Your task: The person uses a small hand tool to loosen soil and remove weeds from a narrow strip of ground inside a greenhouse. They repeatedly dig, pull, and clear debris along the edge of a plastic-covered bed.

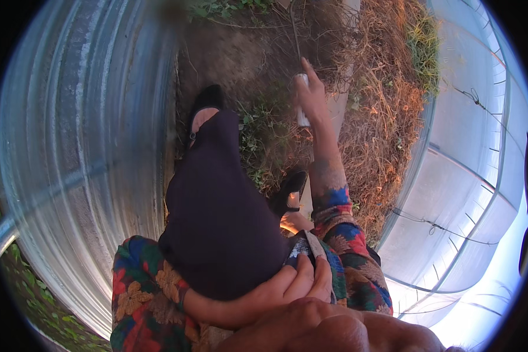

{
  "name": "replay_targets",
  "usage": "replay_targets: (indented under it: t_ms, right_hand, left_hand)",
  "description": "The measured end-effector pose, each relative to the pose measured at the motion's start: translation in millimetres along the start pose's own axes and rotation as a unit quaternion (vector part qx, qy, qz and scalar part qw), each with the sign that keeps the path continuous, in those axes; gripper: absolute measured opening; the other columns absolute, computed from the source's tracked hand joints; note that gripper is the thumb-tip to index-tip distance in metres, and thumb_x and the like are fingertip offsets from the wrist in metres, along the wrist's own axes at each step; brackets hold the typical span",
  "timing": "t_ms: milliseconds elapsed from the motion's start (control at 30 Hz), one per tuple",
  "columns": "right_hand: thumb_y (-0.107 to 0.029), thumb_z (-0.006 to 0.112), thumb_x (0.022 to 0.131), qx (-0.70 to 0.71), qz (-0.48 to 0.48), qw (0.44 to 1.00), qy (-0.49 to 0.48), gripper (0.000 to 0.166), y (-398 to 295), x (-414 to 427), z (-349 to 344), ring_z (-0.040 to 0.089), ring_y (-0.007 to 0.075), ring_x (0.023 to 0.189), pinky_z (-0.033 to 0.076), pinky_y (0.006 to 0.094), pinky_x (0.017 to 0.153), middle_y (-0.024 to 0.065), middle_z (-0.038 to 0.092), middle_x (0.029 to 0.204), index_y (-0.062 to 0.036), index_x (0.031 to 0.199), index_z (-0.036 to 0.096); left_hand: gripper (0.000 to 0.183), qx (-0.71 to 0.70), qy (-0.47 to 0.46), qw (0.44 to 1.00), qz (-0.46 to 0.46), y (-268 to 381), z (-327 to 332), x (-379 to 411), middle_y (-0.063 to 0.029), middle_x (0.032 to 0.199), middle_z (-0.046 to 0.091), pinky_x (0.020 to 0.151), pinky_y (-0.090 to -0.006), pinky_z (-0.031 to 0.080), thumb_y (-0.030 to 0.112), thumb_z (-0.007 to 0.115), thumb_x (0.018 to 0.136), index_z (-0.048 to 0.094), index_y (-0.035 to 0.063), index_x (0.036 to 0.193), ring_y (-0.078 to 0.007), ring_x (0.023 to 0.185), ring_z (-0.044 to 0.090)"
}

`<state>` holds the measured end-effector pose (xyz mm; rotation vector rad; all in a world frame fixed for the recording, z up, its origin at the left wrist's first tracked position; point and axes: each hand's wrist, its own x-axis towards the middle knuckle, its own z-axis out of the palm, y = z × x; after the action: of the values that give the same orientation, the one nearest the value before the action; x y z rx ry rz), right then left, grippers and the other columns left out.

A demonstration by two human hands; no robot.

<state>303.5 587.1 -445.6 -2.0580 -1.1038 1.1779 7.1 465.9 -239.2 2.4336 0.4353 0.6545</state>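
Observation:
My right hand (pixel 310 94) is closed around the white handle (pixel 303 119) of a long-handled tool, its thumb or a finger pointing along the thin dark shaft (pixel 295 33). The shaft runs up to the top edge of the view, where the tool's head cannot be made out. My left hand (pixel 295 281) lies across my lap near the waist, its fingers bent over the edge of a dark and grey cloth (pixel 315 246); whether it grips the cloth is unclear. Dark trousers cover my raised knee, and both feet wear black shoes.
Plastic greenhouse sheeting (pixel 114 132) rises close on the left. Bare soil (pixel 229 53) and green weeds (pixel 264 132) lie around my feet. A narrow pale concrete strip (pixel 337 110) borders dry plant debris (pixel 378 141) on the right, with another plastic-covered structure (pixel 457 176) beyond.

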Motion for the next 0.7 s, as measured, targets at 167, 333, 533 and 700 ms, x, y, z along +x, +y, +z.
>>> replay_targets:
  t_ms: [167, 333, 533, 700]
  right_hand:
    - [-0.021, 0.059, 0.094, -0.197, -0.110, 0.962, 0.152, 0.063, 39, 107, 25, 0.065, 0.0204, 0.062, 0.054, 0.0365, 0.059, 0.0114, 0.067, 0.080, -0.0110, 0.153, 0.040]
    - [-0.023, 0.060, 0.091, -0.213, -0.004, 0.972, 0.100, 0.069, 99, 52, 51, 0.067, 0.0426, 0.102, 0.053, 0.0446, 0.089, 0.0281, 0.068, 0.112, -0.0188, 0.155, 0.035]
    - [-0.022, 0.058, 0.093, -0.206, -0.075, 0.969, 0.116, 0.066, 119, 13, 45, 0.068, 0.0361, 0.074, 0.054, 0.0435, 0.072, 0.0253, 0.070, 0.089, -0.0198, 0.156, 0.035]
    - [-0.022, 0.057, 0.095, -0.192, -0.108, 0.964, 0.148, 0.063, 73, 79, 35, 0.069, 0.0338, 0.074, 0.054, 0.0428, 0.070, 0.0233, 0.070, 0.087, -0.0174, 0.155, 0.037]
  left_hand:
    - [0.036, 0.004, -0.026, 1.000, -0.006, -2, -6, 5, -0.0144, 0.132, 0.061, 0.098, -0.0307, 0.042, 0.025, 0.049, 0.093, 0.064, 0.0068, 0.120, -0.0274, 0.117, 0.060]
    - [0.036, 0.004, -0.037, 0.999, -0.023, -3, -11, 4, -0.0132, 0.132, 0.061, 0.100, -0.0305, 0.041, 0.025, 0.049, 0.093, 0.064, 0.0080, 0.121, -0.0266, 0.119, 0.060]
    - [0.036, 0.015, -0.050, 0.998, -0.041, -3, -15, 7, -0.0118, 0.133, 0.061, 0.103, -0.0301, 0.040, 0.026, 0.049, 0.094, 0.064, 0.0095, 0.122, -0.0255, 0.121, 0.059]
    - [0.036, 0.018, -0.066, 0.997, -0.032, 1, -19, 13, -0.0106, 0.134, 0.061, 0.105, -0.0299, 0.039, 0.026, 0.048, 0.094, 0.064, 0.0107, 0.122, -0.0246, 0.122, 0.058]
